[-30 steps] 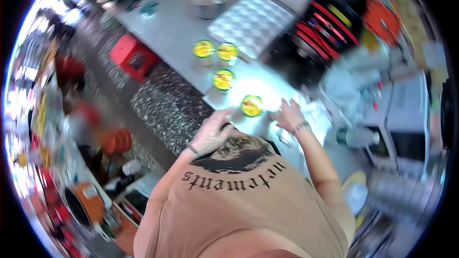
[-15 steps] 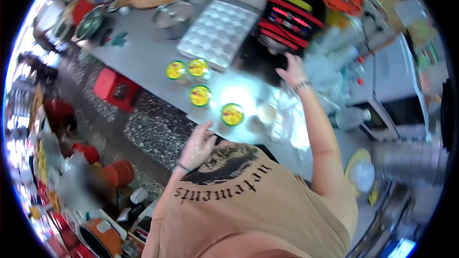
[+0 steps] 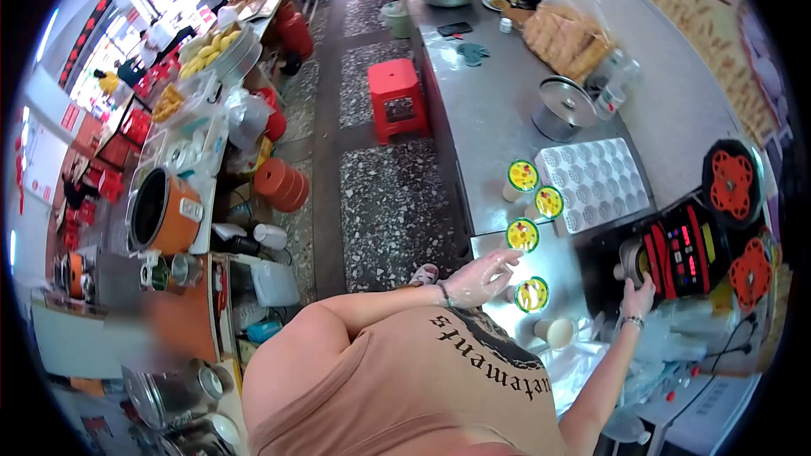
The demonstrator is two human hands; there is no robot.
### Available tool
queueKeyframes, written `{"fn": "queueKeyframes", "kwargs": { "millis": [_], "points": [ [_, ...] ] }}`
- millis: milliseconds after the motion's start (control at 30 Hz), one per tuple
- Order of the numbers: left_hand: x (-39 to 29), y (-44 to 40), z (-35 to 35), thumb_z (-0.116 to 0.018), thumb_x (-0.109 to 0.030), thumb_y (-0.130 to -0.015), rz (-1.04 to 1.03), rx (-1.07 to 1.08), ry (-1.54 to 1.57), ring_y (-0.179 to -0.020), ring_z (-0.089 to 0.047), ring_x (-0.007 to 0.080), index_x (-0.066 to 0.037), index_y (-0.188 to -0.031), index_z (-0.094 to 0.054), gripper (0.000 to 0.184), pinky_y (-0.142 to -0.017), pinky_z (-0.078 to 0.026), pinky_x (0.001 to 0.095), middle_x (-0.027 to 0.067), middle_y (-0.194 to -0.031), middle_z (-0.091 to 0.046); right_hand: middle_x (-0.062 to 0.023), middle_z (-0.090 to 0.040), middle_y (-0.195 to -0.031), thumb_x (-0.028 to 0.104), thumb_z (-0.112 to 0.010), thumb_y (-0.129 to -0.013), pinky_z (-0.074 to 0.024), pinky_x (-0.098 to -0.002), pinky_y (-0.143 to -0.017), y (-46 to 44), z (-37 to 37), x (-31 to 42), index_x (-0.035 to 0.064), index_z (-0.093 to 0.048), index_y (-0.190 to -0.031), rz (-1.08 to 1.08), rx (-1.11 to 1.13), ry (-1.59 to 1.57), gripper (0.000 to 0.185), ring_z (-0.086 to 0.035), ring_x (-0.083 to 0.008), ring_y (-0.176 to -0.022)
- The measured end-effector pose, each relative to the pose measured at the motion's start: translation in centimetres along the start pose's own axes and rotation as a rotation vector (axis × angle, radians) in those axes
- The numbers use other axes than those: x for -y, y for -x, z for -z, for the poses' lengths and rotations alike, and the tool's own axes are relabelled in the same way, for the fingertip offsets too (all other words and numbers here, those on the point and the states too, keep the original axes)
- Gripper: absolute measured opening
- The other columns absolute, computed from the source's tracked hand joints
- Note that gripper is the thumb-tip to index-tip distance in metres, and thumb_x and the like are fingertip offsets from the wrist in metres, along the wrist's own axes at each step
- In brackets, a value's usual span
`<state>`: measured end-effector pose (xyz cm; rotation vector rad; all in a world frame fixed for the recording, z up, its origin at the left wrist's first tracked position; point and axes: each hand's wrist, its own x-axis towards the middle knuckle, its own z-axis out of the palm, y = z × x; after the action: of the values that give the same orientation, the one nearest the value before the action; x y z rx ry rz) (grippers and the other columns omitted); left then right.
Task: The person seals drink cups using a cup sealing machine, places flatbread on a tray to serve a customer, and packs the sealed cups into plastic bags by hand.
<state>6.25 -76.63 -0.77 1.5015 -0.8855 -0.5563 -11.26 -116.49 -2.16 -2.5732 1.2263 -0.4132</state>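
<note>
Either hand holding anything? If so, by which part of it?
Left hand: nothing visibly held. Right hand: fingers at the red-and-black machine; whether they grip any part there cannot be told.

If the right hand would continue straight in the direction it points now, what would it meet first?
Most likely the front of the black-and-red machine. The fingertips of the right hand look very near to it; depth is unclear, so they may be touching it.

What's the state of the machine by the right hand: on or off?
On: red digits glow on the black-and-red machine beside the right hand.
</note>
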Motion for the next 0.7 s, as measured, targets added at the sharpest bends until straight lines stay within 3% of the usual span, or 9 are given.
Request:
{"fn": "queueKeyframes", "kwargs": {
  "millis": [333,533,700],
  "points": [
    [-0.1,0.6,0.2,-0.049,-0.009,-0.095,0.059,0.004,0.009,-0.103,-0.06,0.0222,-0.002,-0.136,-0.039,0.043,-0.09,-0.049,0.0357,0.0155,-0.118,-0.055,-0.0257,-0.047,-0.132,0.025,-0.063,-0.083,-0.0364,-0.0444,-0.105,-1.4,0.4,2.8,0.0003,-0.047,-0.131,-0.01,-0.01,0.098,0.056,-0.045,-0.0397,-0.123],
    [0.4,0.8,0.2,-0.049,-0.008,-0.094,0.051,0.02,-0.029,-0.102,-0.061,0.0222,-0.002,-0.135,-0.038,0.043,-0.089,-0.049,0.0361,0.016,-0.121,-0.054,-0.0271,-0.037,-0.141,0.038,-0.057,-0.089,-0.0365,-0.0454,-0.105,-1.3,-2.3,2.9,0.0026,-0.04,-0.137,-0.048,0.02,0.26,0.061,-0.041,-0.0415,-0.127],
    [0.4,1.0,0.1,-0.048,-0.011,-0.092,0.09,0.012,0.04,-0.095,-0.061,0.0218,-0.006,-0.135,-0.04,0.044,-0.086,-0.048,0.0349,0.016,-0.115,-0.055,-0.0243,-0.039,-0.141,0.042,-0.054,-0.091,-0.0356,-0.0459,-0.106,-1.3,-5.4,1.3,0.0048,-0.04,-0.138,-0.004,-0.023,0.296,0.061,-0.041,-0.0417,-0.127]
  ]
}}
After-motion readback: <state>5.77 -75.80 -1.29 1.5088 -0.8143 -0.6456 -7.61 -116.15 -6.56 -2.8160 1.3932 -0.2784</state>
